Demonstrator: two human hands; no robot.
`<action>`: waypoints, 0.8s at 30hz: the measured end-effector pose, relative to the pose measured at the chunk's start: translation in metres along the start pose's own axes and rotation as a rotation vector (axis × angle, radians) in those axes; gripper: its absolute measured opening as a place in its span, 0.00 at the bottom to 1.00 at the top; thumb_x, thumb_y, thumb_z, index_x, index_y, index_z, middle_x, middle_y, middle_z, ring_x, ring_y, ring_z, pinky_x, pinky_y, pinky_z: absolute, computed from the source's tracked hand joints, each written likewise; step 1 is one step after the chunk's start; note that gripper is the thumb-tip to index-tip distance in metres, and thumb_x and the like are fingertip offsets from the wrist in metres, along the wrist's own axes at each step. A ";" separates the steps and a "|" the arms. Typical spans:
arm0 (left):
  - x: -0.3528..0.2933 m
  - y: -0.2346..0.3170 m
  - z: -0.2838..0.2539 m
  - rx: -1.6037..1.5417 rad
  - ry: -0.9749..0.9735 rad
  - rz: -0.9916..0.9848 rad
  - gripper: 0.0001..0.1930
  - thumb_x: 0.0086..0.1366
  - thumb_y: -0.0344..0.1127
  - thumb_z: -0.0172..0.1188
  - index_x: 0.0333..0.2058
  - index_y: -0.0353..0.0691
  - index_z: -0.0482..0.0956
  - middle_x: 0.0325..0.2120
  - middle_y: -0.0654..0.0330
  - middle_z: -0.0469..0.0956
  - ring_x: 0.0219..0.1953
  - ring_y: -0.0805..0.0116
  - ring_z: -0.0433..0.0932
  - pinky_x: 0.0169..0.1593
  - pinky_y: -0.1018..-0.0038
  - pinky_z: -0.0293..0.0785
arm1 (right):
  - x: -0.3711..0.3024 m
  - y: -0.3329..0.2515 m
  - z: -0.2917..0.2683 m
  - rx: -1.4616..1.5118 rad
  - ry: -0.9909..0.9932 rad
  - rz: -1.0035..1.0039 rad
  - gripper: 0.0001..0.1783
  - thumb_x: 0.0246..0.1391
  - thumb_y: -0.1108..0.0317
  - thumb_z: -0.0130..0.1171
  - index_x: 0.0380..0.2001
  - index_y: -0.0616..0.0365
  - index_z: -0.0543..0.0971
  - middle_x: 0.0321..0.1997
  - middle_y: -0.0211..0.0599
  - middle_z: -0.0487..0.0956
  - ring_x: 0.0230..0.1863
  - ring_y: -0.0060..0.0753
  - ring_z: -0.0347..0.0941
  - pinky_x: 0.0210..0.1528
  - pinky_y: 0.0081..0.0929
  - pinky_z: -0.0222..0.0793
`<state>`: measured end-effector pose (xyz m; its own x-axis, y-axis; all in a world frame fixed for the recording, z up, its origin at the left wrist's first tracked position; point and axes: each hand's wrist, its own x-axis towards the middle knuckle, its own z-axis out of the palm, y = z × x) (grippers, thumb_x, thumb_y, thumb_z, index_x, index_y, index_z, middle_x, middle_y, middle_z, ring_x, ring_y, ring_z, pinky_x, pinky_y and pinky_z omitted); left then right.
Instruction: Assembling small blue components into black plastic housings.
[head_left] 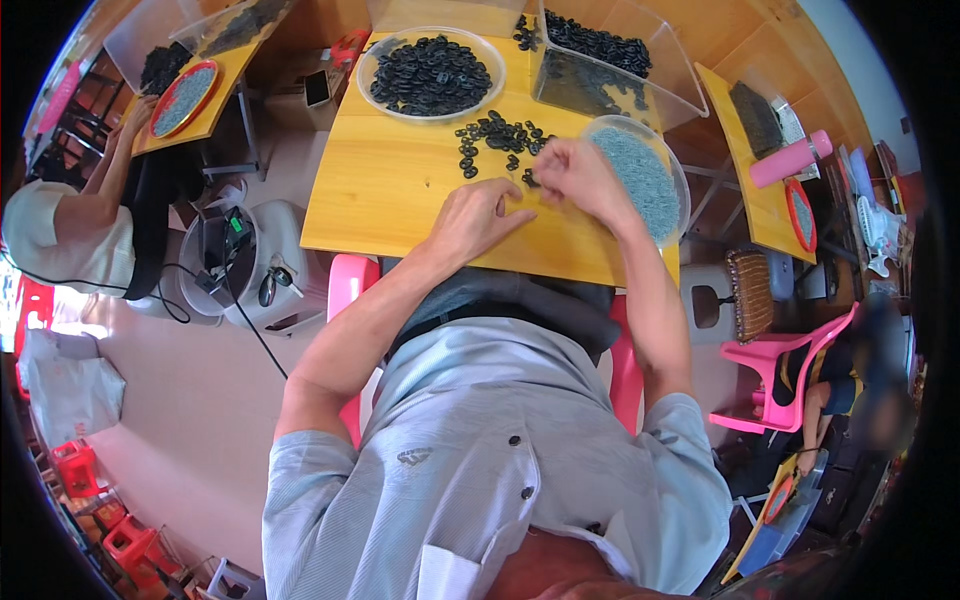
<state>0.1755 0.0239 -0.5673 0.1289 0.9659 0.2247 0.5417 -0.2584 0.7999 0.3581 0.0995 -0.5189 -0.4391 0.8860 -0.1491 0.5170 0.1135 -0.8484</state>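
Observation:
My left hand [478, 222] is over the yellow table [375, 190], thumb and forefinger apart, with nothing visible between them. My right hand [578, 178] is just right of it, fingers curled together and slightly blurred; anything in them is hidden. Loose small black oval parts with holes [505, 135] are scattered beyond both hands, and a few lie close to the fingertips. To the right of my right hand stands a round clear dish of small blue-grey pieces [640, 180]. A larger round clear tub of black parts [432, 76] is at the far left of the tabletop.
A clear rectangular bin [620, 90] holding black parts stands at the table's far right. Left, another person [75, 235] works at a yellow table with a red-rimmed tray [185, 98]. A white stool [275, 260], a bucket and a cable are nearby. A pink chair [780, 370] is at right.

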 end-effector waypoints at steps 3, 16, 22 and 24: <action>-0.003 -0.005 0.004 0.072 -0.062 0.051 0.13 0.56 0.43 0.69 0.30 0.37 0.83 0.22 0.52 0.80 0.27 0.53 0.80 0.32 0.62 0.75 | 0.033 -0.033 -0.002 0.270 0.123 -0.258 0.05 0.54 0.75 0.60 0.34 0.64 0.79 0.28 0.34 0.82 0.25 0.22 0.77 0.28 0.21 0.72; -0.002 -0.011 0.006 0.176 -0.077 0.204 0.13 0.60 0.43 0.64 0.27 0.38 0.83 0.24 0.53 0.81 0.29 0.52 0.80 0.34 0.61 0.75 | 0.050 -0.002 0.027 -0.790 0.174 -0.064 0.09 0.47 0.64 0.64 0.26 0.59 0.84 0.25 0.47 0.82 0.32 0.49 0.81 0.38 0.40 0.75; 0.001 -0.011 0.009 0.104 -0.056 0.138 0.11 0.59 0.40 0.65 0.30 0.38 0.84 0.25 0.53 0.81 0.28 0.57 0.80 0.34 0.66 0.76 | 0.044 -0.005 0.025 -0.758 0.129 -0.083 0.09 0.46 0.68 0.60 0.26 0.63 0.83 0.31 0.57 0.82 0.35 0.58 0.80 0.41 0.47 0.75; 0.005 -0.012 0.009 0.040 -0.020 0.111 0.10 0.59 0.38 0.66 0.31 0.37 0.84 0.25 0.55 0.81 0.26 0.61 0.80 0.34 0.69 0.76 | 0.041 0.001 0.023 -0.656 0.241 -0.178 0.08 0.46 0.69 0.59 0.27 0.63 0.82 0.30 0.54 0.82 0.36 0.57 0.80 0.40 0.46 0.74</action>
<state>0.1772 0.0317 -0.5812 0.2063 0.9315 0.2997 0.5559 -0.3636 0.7475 0.3233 0.1256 -0.5375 -0.4231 0.8947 0.1434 0.8205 0.4455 -0.3583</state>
